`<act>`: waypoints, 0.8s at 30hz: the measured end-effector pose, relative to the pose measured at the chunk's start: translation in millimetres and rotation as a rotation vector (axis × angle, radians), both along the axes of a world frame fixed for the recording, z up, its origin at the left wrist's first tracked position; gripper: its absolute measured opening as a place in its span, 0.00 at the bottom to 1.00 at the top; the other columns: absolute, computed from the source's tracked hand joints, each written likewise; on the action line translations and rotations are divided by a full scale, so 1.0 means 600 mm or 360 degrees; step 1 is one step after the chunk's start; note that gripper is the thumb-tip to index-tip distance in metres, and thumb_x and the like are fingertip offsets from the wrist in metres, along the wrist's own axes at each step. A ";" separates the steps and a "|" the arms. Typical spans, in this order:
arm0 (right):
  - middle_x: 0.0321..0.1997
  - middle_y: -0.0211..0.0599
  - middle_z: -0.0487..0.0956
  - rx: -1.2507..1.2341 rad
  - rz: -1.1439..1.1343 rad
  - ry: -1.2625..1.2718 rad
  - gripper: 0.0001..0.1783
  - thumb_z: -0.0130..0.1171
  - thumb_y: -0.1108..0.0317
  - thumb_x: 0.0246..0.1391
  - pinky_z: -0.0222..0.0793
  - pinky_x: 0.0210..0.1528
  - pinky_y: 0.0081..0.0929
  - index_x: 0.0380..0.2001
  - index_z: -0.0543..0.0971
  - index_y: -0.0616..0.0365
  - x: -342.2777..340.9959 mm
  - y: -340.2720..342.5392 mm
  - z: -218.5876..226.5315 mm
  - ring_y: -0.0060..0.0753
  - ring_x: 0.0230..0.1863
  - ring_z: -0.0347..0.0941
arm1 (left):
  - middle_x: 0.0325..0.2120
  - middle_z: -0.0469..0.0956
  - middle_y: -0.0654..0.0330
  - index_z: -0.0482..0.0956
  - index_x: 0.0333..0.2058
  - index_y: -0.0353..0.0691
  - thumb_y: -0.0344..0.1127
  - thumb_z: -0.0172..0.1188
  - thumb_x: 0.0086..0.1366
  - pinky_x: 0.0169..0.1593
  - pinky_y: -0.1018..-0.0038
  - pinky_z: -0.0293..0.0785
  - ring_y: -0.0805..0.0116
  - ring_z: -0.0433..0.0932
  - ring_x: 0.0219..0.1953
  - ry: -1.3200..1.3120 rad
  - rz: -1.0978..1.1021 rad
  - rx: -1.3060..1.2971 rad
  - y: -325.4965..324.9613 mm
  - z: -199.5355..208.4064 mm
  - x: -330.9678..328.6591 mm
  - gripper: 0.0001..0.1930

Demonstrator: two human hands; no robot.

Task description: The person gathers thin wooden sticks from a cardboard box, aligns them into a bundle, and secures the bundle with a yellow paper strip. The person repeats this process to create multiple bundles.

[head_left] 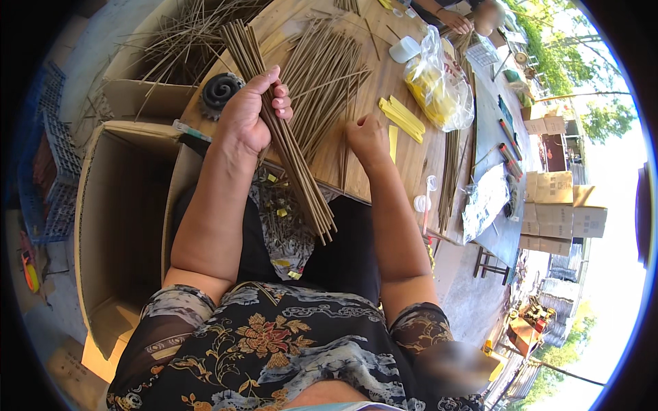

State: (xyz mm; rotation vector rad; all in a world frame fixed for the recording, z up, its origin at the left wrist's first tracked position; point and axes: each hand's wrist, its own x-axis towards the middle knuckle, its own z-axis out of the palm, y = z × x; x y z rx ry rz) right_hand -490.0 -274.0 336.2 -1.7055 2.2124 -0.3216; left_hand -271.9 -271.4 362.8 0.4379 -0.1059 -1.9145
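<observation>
My left hand is closed around a bundle of thin brown sticks, held slanting over the table's near edge, its lower ends above my lap. Right of it, my right hand is closed at the tabletop; whatever its fingers hold, if anything, is hidden. A pile of loose brown sticks lies on the wooden table between and beyond my hands. Just right of my right hand are a yellow strip and a stack of yellow strips.
An open cardboard box stands at my left, with a box of tangled sticks behind it. A black spiral object sits at the table's left edge. A plastic bag of yellow material and a white cup lie further right. Another person's hand shows at the far side.
</observation>
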 end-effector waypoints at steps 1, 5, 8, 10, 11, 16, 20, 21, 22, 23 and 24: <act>0.37 0.53 0.75 0.0019 -0.0033 0.0008 0.29 0.53 0.45 0.45 0.65 0.44 0.38 0.34 0.71 0.65 0.002 -0.004 0.003 0.52 0.42 0.70 | 0.16 0.66 0.66 0.67 0.24 0.41 0.36 0.57 0.58 0.19 0.84 0.62 0.79 0.63 0.16 -0.0005 0.0004 0.0018 0.001 0.002 -0.001 0.09; 0.42 0.54 0.74 0.0346 0.0004 0.0102 0.35 0.51 0.40 0.44 0.64 0.47 0.37 0.38 0.72 0.66 0.040 -0.016 0.047 0.50 0.46 0.69 | 0.16 0.66 0.66 0.67 0.24 0.41 0.35 0.57 0.58 0.20 0.84 0.62 0.79 0.63 0.16 -0.0025 0.0015 0.0038 0.001 0.000 0.001 0.09; 0.40 0.55 0.74 0.0223 0.0050 0.0087 0.31 0.53 0.45 0.43 0.65 0.46 0.37 0.35 0.73 0.68 0.044 -0.024 0.043 0.50 0.45 0.70 | 0.16 0.66 0.66 0.67 0.25 0.41 0.36 0.57 0.58 0.20 0.84 0.62 0.79 0.64 0.17 -0.0029 0.0015 0.0028 0.002 0.003 0.002 0.09; 0.24 0.50 0.74 0.0092 0.0066 -0.0026 0.23 0.54 0.52 0.39 0.67 0.33 0.35 0.20 0.74 0.67 0.022 -0.046 0.004 0.46 0.29 0.72 | 0.16 0.66 0.66 0.67 0.25 0.41 0.36 0.56 0.58 0.20 0.84 0.62 0.79 0.64 0.17 -0.0019 0.0001 0.0021 0.001 0.004 0.003 0.09; 0.16 0.47 0.74 0.0028 0.0071 -0.0081 0.21 0.55 0.55 0.38 0.68 0.27 0.34 0.13 0.74 0.67 0.005 -0.056 -0.015 0.44 0.21 0.73 | 0.16 0.66 0.66 0.67 0.25 0.41 0.36 0.56 0.58 0.20 0.84 0.62 0.79 0.64 0.17 -0.0013 -0.0010 0.0019 0.001 0.003 0.002 0.09; 0.11 0.42 0.72 0.0060 0.0028 -0.0329 0.16 0.53 0.62 0.36 0.65 0.16 0.28 0.08 0.73 0.66 -0.001 -0.062 -0.003 0.31 0.11 0.68 | 0.16 0.67 0.66 0.67 0.25 0.41 0.36 0.56 0.59 0.20 0.84 0.62 0.79 0.64 0.17 -0.0026 -0.0002 0.0024 0.001 0.001 0.004 0.09; 0.12 0.39 0.72 0.0044 -0.0017 -0.0626 0.13 0.51 0.66 0.40 0.64 0.14 0.25 0.13 0.72 0.66 -0.015 -0.059 -0.008 0.28 0.10 0.66 | 0.17 0.67 0.65 0.67 0.25 0.41 0.36 0.55 0.59 0.20 0.84 0.62 0.79 0.64 0.17 -0.0022 -0.0010 0.0018 0.000 0.000 0.003 0.09; 0.12 0.38 0.71 -0.0010 -0.0085 -0.0703 0.12 0.50 0.67 0.42 0.64 0.14 0.25 0.14 0.71 0.66 -0.016 -0.059 -0.011 0.28 0.10 0.66 | 0.17 0.67 0.65 0.67 0.25 0.41 0.36 0.55 0.59 0.20 0.84 0.62 0.79 0.64 0.17 -0.0032 -0.0001 0.0017 0.001 0.000 0.003 0.09; 0.12 0.37 0.71 -0.0065 -0.0154 -0.0779 0.12 0.50 0.67 0.43 0.64 0.14 0.25 0.15 0.70 0.66 -0.018 -0.057 -0.013 0.28 0.10 0.66 | 0.17 0.67 0.65 0.67 0.25 0.41 0.36 0.55 0.59 0.20 0.84 0.62 0.79 0.64 0.17 -0.0041 0.0006 0.0015 0.002 0.002 0.002 0.09; 0.12 0.37 0.70 -0.0121 -0.0223 -0.0854 0.12 0.49 0.67 0.44 0.64 0.14 0.25 0.17 0.70 0.66 -0.019 -0.055 -0.013 0.28 0.10 0.66 | 0.17 0.68 0.65 0.67 0.25 0.41 0.36 0.55 0.59 0.20 0.84 0.62 0.79 0.64 0.17 -0.0050 0.0012 0.0013 0.003 0.003 0.002 0.09; 0.12 0.36 0.70 -0.0088 -0.0210 -0.0892 0.12 0.50 0.66 0.45 0.64 0.13 0.25 0.17 0.69 0.65 -0.019 -0.050 -0.013 0.28 0.10 0.66 | 0.17 0.68 0.65 0.67 0.25 0.41 0.36 0.55 0.59 0.20 0.84 0.63 0.79 0.64 0.17 -0.0053 0.0013 0.0019 0.003 0.004 0.002 0.09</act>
